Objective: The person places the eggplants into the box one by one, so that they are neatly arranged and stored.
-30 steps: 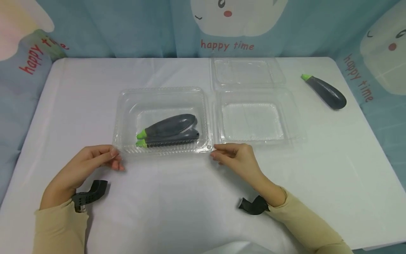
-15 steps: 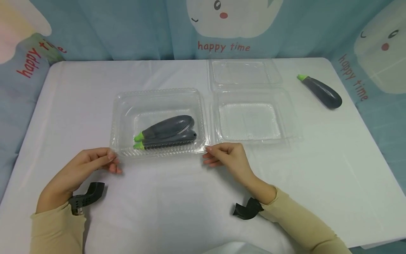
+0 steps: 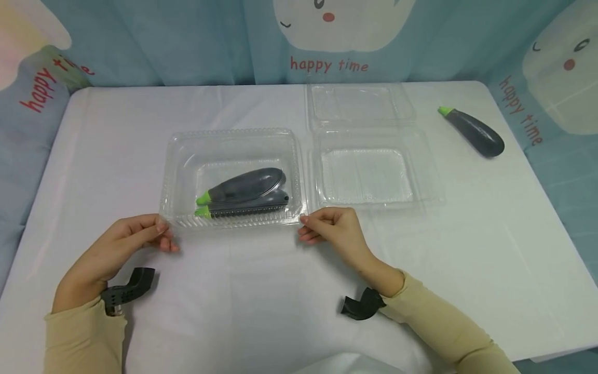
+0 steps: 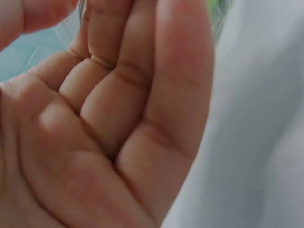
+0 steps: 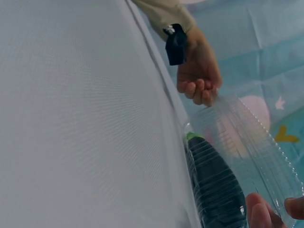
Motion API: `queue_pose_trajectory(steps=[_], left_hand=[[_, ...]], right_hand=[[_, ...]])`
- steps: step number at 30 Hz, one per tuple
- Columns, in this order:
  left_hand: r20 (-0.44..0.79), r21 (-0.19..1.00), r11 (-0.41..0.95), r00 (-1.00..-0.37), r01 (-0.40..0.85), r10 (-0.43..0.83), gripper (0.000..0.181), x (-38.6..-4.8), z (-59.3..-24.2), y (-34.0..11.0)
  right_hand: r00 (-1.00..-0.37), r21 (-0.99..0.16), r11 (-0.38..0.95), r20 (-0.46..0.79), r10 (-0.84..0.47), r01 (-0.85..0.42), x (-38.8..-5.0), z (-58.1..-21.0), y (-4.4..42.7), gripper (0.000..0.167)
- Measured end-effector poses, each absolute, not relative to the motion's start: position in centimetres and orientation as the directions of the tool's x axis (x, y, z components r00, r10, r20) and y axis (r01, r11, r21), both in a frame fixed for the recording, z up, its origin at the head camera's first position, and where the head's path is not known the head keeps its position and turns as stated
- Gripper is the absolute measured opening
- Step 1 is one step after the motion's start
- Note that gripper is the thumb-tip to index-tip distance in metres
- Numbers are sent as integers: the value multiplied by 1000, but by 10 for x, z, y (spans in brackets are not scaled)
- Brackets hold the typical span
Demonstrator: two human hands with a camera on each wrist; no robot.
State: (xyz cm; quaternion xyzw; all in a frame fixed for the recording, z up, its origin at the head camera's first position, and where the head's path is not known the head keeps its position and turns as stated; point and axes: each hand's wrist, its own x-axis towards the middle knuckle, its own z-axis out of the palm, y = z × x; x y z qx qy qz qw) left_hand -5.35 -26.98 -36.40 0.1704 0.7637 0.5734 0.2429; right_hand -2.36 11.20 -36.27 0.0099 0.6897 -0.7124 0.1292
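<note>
Two bare hands hold the near corners of a clear plastic box (image 3: 224, 148) at the left of the white table (image 3: 261, 311). The left hand (image 3: 123, 240) pinches the left corner between thumb and forefinger, its other fingers curled loosely below; the right hand (image 3: 338, 231) pinches the right corner, thumb and fingers on either side of the rim. Whether the box is lifted at all I cannot tell. An eggplant (image 3: 247, 185) lies inside along the near wall, green stem to the left. Against it shows a ribbed dark shape (image 3: 249, 209), either a second eggplant or the same one seen through the wall; I cannot tell which. Just right of the box is an open container (image 3: 366, 176), its lid (image 3: 352, 104) folded back behind it. A separate eggplant (image 3: 474, 132) lies at the far right, near a blue curtain (image 3: 201, 47).
</note>
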Motion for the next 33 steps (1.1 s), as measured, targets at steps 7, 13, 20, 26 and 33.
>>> queue_pose_trajectory(steps=[7,13,20,26,33], left_hand=[[-187,968,240,-833,-68,520,22,-54,-364,-269],[-178,979,183,-837,-95,517,22,-54,-368,-271],[-144,980,193,-849,-50,508,22,-55,-366,-269],[-153,975,217,-861,-51,486,23,-55,-363,-267],[-200,961,263,-879,-88,434,26,-55,-361,-267]], right_hand=[[-966,-979,-2,-199,-166,203,-24,-361,112,24],[-964,-978,-4,-204,-169,207,-26,-359,110,24],[-966,-980,9,-195,-171,197,-28,-358,109,25],[-965,-981,-2,-192,-178,195,-31,-357,109,26],[-948,-985,51,-174,-266,166,-28,-361,119,19]])
